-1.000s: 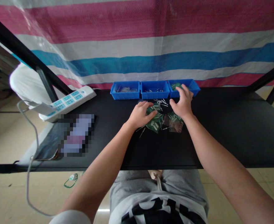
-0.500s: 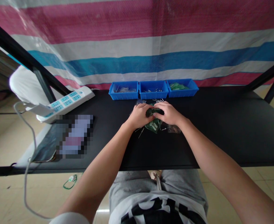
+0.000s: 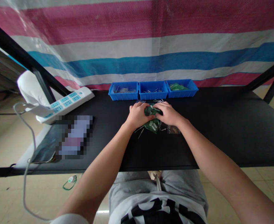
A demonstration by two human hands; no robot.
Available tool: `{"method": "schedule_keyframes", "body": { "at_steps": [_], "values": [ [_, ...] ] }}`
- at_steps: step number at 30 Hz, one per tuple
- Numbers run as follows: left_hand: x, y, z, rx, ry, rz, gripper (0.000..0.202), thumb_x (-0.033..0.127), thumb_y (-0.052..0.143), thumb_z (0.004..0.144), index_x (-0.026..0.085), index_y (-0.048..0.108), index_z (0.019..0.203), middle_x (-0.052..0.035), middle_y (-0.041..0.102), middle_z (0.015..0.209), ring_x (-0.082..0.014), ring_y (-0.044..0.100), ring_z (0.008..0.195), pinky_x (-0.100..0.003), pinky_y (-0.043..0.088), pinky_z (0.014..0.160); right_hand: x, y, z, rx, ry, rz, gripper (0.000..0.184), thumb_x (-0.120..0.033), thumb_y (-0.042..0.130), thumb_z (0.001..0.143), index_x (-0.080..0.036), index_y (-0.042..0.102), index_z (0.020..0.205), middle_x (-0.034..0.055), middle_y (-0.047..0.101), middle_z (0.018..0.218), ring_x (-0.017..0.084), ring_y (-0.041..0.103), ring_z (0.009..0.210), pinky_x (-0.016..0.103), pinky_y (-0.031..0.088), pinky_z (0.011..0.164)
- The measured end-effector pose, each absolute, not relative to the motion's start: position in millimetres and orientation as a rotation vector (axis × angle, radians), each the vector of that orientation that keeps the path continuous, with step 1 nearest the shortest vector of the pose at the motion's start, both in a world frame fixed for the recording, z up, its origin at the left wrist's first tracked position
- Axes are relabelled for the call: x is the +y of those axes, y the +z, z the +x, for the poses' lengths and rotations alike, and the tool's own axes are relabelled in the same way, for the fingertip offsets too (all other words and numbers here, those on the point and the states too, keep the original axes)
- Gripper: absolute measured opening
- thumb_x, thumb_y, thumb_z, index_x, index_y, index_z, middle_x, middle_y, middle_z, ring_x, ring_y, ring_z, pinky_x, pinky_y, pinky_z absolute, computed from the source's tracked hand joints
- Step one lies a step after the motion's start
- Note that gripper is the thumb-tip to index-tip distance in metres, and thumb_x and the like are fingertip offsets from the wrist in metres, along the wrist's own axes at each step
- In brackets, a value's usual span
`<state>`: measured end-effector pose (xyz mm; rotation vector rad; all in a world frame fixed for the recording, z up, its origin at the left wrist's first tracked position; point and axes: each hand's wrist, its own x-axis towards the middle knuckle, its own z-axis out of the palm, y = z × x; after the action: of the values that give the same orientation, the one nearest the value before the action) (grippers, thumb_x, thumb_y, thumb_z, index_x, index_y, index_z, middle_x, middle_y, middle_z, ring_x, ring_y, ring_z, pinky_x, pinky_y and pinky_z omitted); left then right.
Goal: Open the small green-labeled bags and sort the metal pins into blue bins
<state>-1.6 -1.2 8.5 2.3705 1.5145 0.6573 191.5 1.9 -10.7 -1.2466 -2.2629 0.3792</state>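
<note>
A small heap lies on the black table (image 3: 232, 124). In it are green plastic bags (image 3: 153, 124) with pale pieces, thin metal pins like blind rivets (image 3: 141, 133), and a clear bag (image 3: 173, 129) on the right. My left hand (image 3: 140, 114) curves over the heap's left side, thumb apart from its fingers. From the right, my right hand (image 3: 167, 112) arches over the same heap, its thumb close to the left thumb. Green plastic shows in the gap between both hands. Neither hand visibly grips a piece; what lies under the palms is hidden.
Behind the heap stand three blue bins: the left one (image 3: 123, 97) with clear bags, the middle one (image 3: 153, 95) with metal pins, the right one (image 3: 185, 93) with green bags. A white power strip (image 3: 67, 104), a cable and a partly blurred phone (image 3: 44, 144) are at the left.
My hands stay over the heap with only a slight shift of the fingers. The gap between them has widened a little, showing more green plastic and pale pieces.
</note>
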Motion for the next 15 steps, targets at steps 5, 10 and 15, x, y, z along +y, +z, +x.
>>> {"method": "schedule_keyframes", "body": {
  "at_steps": [5, 10, 15],
  "values": [
    [4.7, 7.3, -3.7, 1.354, 0.838, 2.185, 0.050, 0.031, 0.081, 0.061, 0.020, 0.065, 0.106, -0.0048, 0.065, 0.097, -0.0203, 0.061, 0.086, -0.033, 0.049, 0.081, 2.3, -10.1, 192.1, -2.228, 0.331, -1.259, 0.037, -0.018, 0.058, 0.076, -0.016, 0.066, 0.112, 0.0124, 0.068, 0.113, 0.030, 0.059, 0.108, 0.047, 0.046, 0.096],
    [7.1, 6.7, -6.5, 1.335, 0.907, 2.123, 0.042, 0.027, 0.079, 0.060, 0.020, 0.068, 0.100, -0.0035, 0.065, 0.093, -0.0178, 0.060, 0.078, -0.031, 0.050, 0.074, 2.0, -8.0, 192.9, -2.228, 0.347, -1.190, 0.033, -0.014, 0.058, 0.075, -0.017, 0.068, 0.106, 0.0116, 0.070, 0.107, 0.028, 0.062, 0.104, 0.045, 0.048, 0.094],
    [9.5, 3.5, -7.0, 1.282, 1.002, 1.976, 0.037, 0.019, 0.074, 0.062, 0.018, 0.068, 0.098, -0.0038, 0.067, 0.091, -0.0162, 0.061, 0.079, -0.031, 0.050, 0.078, -0.3, -5.9, 193.1, -2.185, 0.329, -1.167, 0.035, -0.016, 0.060, 0.073, -0.016, 0.068, 0.107, 0.0129, 0.069, 0.110, 0.029, 0.061, 0.108, 0.047, 0.047, 0.097]
  ]
}}
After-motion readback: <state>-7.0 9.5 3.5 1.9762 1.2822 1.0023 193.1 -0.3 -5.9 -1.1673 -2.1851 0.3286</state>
